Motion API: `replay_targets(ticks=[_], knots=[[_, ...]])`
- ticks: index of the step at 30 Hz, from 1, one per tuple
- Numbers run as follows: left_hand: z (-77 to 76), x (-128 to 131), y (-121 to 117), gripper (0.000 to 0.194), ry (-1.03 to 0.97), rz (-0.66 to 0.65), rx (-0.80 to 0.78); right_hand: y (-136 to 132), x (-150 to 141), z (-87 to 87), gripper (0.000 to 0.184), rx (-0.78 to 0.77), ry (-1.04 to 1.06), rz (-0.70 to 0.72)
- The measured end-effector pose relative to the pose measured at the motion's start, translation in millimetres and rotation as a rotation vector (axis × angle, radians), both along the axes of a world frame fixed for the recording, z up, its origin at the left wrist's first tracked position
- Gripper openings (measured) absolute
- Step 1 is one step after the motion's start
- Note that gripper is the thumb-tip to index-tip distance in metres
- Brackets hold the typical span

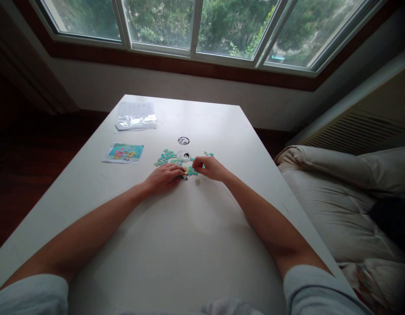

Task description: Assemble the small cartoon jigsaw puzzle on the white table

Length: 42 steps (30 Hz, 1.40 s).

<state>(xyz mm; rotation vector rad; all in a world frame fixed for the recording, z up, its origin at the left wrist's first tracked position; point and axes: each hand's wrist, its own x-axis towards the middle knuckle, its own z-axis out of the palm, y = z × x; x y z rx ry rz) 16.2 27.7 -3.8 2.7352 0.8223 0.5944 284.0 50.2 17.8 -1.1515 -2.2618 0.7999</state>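
Small teal and yellow jigsaw pieces (191, 171) lie between my two hands on the white table (176, 245). My left hand (163, 177) rests low on the tabletop, its fingers close together and its thumb and fingertips against the near edge of these pieces. Just to the right, my right hand (209, 168) is closed in a pinch over the pieces; whatever is between its fingertips is hidden. More loose teal pieces (165, 156) spread beyond my left hand, and a few pieces (208, 153) lie behind my right hand. A round tin (183, 156) stands just past my hands.
Behind the tin lies a round dark-rimmed disc (183, 141), perhaps its lid. At left lie a cartoon picture sheet (125, 153) and, farther back, a clear plastic bag (137, 117). A padded beige sofa (333, 201) stands along the right, and a window (192, 30) is ahead.
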Motion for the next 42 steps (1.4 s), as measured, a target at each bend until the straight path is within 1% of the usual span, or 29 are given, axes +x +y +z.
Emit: replay_targets(ticks=[2,5,7,11,12,15,18,24,28,31,36,42], knots=[[-0.6,0,0,0.024,-0.011,0.002,-0.005,1,4,4.4,0.011,0.012,-0.05,-0.018],[-1.3,0,0,0.024,-0.029,0.008,-0.009,0,6,11.5,0.011,-0.019,-0.135,0.011],[-1.3,-1,1,0.024,-0.038,0.014,-0.008,-2,4,16.0,0.009,-0.034,-0.217,0.034],[-0.8,-2,2,0.024,-0.04,0.014,-0.003,-10,-5,23.7,0.004,-0.005,-0.39,0.046],[-0.8,-2,2,0.024,-0.041,0.012,-0.002,-13,-7,25.4,0.006,0.005,-0.414,0.055],[-1.0,-2,3,0.023,-0.044,0.01,-0.006,-22,-8,29.1,0.022,0.046,-0.469,0.078],[-1.4,0,4,0.023,-0.047,0.012,-0.013,-35,-5,30.5,0.024,0.079,-0.538,0.065],[-0.1,4,2,0.023,-0.059,-0.001,-0.023,-60,-3,25.8,0.011,0.196,-0.629,0.02],[2.4,6,1,0.027,-0.06,-0.041,-0.028,-66,-3,18.4,0.019,0.28,-0.671,-0.006],[5.0,8,0,0.03,-0.048,-0.071,-0.033,-67,-2,13.3,0.021,0.321,-0.676,-0.029],[5.5,10,-1,0.035,0.002,-0.081,-0.034,-64,2,9.8,0.026,0.337,-0.64,-0.112],[1.3,12,-1,0.036,0.006,-0.048,0.039,-61,7,3.6,0.023,0.305,-0.575,-0.208]])
